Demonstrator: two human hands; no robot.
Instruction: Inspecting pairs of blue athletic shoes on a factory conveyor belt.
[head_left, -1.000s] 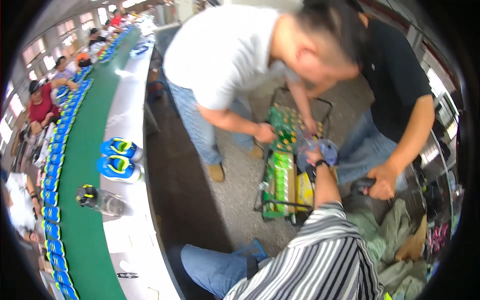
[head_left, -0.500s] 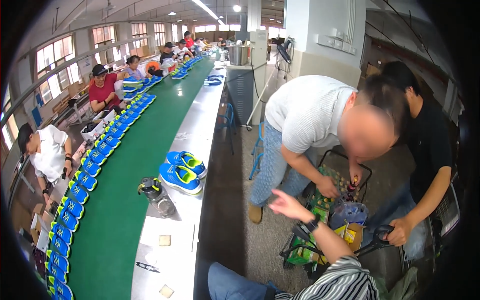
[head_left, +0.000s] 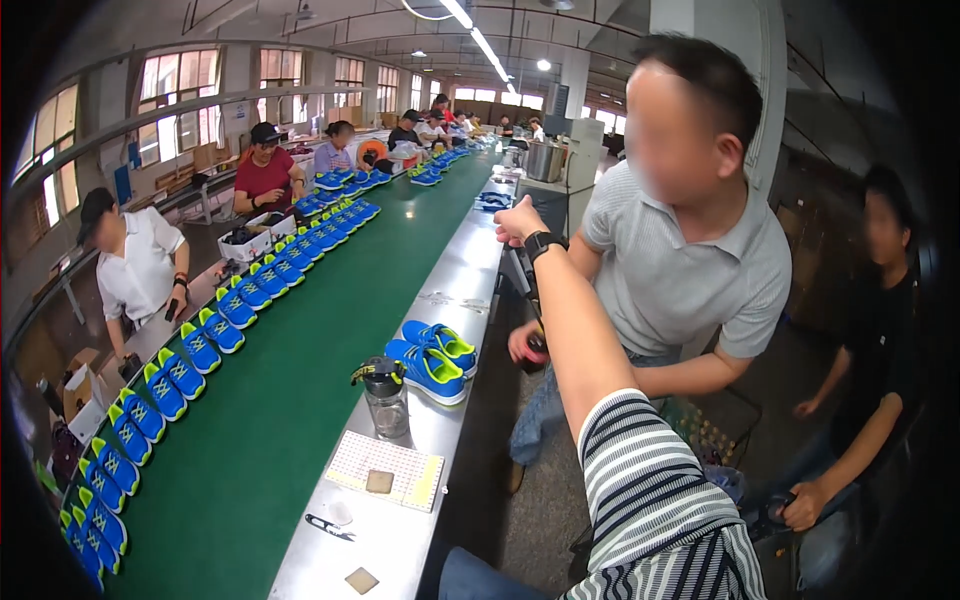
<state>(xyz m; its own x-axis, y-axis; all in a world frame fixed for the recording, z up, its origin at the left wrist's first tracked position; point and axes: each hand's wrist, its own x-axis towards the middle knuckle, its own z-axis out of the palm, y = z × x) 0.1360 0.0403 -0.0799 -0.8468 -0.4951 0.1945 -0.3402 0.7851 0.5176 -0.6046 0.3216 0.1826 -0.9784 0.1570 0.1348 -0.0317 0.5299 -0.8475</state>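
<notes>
Blue pieces [head_left: 492, 201]: lay on the far stretch of the metal bench [head_left: 475, 265], just beside the right hand [head_left: 519, 222] in the view; proved too small to identify.
Right hand: reached forward and pointed with one finger; could not be told as spread or pressed together in the remaining fingers.
Black wristwatch [head_left: 541, 243]: encircled the wrist.
Striped sleeve [head_left: 650, 470]: covered the upper arm, rising from the lower edge.
Blue shoe pair [head_left: 430, 362]: stood on the metal bench, lined in yellow-green.
Clear bottle [head_left: 388, 408]: stood upright near the pair, under a black lid.
Printed sheet [head_left: 415, 470]: lay flat on the nearer bench, beneath a small square tile [head_left: 379, 482].
Black snips [head_left: 331, 528]: rested below the sheet.
Green belt [head_left: 300, 410]: ran left of the bench, bordered by a shoe row [head_left: 237, 308].
Grey-shirted person [head_left: 690, 255]: stood behind the outstretched arm.
Black-shirted person [head_left: 872, 370]: stood at far right, one hand on a dark handle [head_left: 770, 510].
</notes>
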